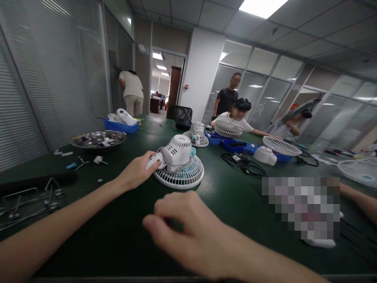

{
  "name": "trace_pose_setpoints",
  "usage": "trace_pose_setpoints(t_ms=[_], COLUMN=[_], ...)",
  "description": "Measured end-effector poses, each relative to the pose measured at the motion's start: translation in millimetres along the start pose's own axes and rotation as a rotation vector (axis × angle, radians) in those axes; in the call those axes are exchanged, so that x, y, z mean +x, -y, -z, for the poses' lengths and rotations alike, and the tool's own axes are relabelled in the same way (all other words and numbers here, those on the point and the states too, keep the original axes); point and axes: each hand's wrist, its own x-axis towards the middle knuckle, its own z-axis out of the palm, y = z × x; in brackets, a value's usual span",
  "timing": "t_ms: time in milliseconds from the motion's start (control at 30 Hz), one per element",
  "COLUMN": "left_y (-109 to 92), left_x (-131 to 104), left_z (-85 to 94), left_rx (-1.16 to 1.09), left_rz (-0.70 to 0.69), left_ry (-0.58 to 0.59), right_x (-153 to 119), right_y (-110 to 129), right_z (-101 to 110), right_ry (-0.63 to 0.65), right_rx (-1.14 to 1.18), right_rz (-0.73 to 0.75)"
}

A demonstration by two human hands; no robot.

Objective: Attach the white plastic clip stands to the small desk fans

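Observation:
A white fan head (177, 151) lies grille-down on the green table (235, 212), its motor housing upward and light blue blades showing through the grille. My left hand (141, 167) is closed on the white bracket (155, 161) at the left side of the housing. Nearer the camera, my right hand (185, 228) hovers over the table in front of the fan. Its fingers are curled, and a gap shows between thumb and index finger. Nothing shows in that gap; the other fingertips are hidden.
Left are a metal bowl (100, 146) with small parts, a blue bin (121, 126) and wire stands (32, 202). Behind the fan sits another fan unit (198, 135). Black cables (246, 165) and a white grille (281, 146) lie right. Other people are around; an arm (359, 198) enters at right.

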Motion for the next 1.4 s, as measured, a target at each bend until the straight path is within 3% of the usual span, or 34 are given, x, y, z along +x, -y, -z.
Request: trace_pose_setpoints(t_ms=[67, 167, 333, 500, 633, 833, 900, 967, 1033, 1100, 1167, 1233, 1300, 1400], left_y=[1, 0, -8, -14, -23, -27, -29, -31, -33, -33, -32, -27, -19, -2], left_x=[0, 0, -5, -8, -13, -16, -17, -19, -20, -17, -2, 26, 67, 142], left_z=[-1.7, -1.6, 5.9, 4.0, -6.6, -13.5, -11.8, -8.5, -3.5, 2.4, 7.6, 9.6, 6.1, -10.7], left_rx=[0.015, 0.063, -0.004, -0.346, -0.511, -0.489, -0.443, -0.349, -0.171, 0.053, 0.242, 0.356, 0.408, 0.339], left_rz=[-0.006, 0.024, -0.031, -0.034, -0.078, -0.011, -0.03, -0.065, -0.079, -0.062, -0.028, 0.001, 0.036, 0.083], left_ry=[-0.011, -0.018, 0.074, 0.248, 0.444, 0.498, 0.514, 0.511, 0.437, 0.257, 0.036, -0.108, -0.161, -0.04], right_x=[22, 39, 36, 18, 8, 6, 7, 12, 23, 40, 59, 77, 92, 110], right_y=[-24, -69, -117, -129, -131, -125, -133, -149, -172, -199, -227, -256, -283, -317], right_z=[17, 24, 14, 16, 22, 24, 35, 56, 85, 113, 132, 141, 142, 142], right_ry=[-0.064, -0.13, -0.178, -0.371, -0.335, -0.238, -0.324, -0.532, -0.7, -0.627, -0.568, -0.506, -0.457, -0.43], right_rx=[-0.241, -0.61, -0.658, -0.56, -0.421, -0.381, -0.405, -0.486, -0.665, -0.834, -0.837, -0.818, -0.789, -0.744], right_rz=[-0.015, -0.015, -0.022, -0.086, -0.058, -0.049, -0.04, -0.09, -0.295, -0.547, -0.625, -0.695, -0.769, -0.851])
